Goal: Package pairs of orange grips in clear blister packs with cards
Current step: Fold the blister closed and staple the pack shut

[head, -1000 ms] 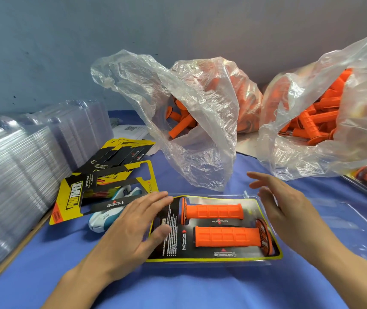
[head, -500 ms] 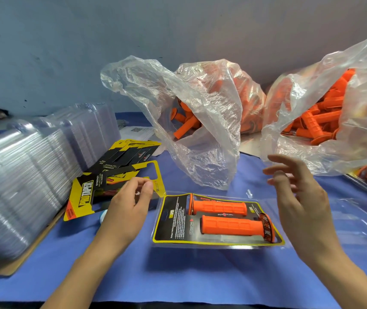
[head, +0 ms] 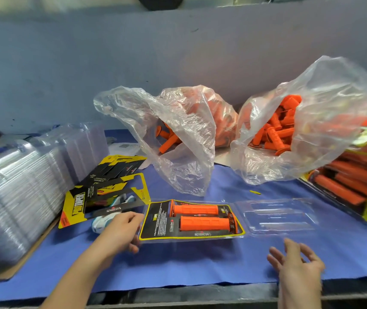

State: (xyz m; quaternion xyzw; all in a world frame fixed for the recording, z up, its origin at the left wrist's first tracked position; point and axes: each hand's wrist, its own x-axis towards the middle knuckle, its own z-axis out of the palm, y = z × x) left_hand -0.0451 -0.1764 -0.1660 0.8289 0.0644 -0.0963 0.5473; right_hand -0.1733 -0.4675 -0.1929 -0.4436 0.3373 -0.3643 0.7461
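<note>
Pinching the left edge of the clear plastic blister pack (head: 191, 236), the left hand (head: 122, 230) has its thumb on top and its fingers curled underneath. Half a second ago that hand was over at the loose black-and-yellow printed cards (head: 102, 190); it has come back to the pack. The right hand (head: 296, 268), raised near the bags a moment ago, has dropped low by the front edge of the blue cloth-covered table (head: 200, 264), fingers spread and holding nothing.

I judge the filling of this pack to be done and the closing to be the step in hand: the left hand steadies the tray, and the free right hand is well placed to fold the cover over.

The pack lies flat on the cloth, between the two hands and in front of the two crumpled clear plastic bags of orange grips (head: 178, 139). Inside, a black card with a yellow border (head: 158, 219) lines the tray, and two ribbed orange rubber grips (head: 203, 223) lie side by side on it, parallel, flanged ends facing opposite ways. The moulded transparent lid half (head: 276, 216) is still folded out flat to the right, empty, so the pack is not yet shut.
</note>
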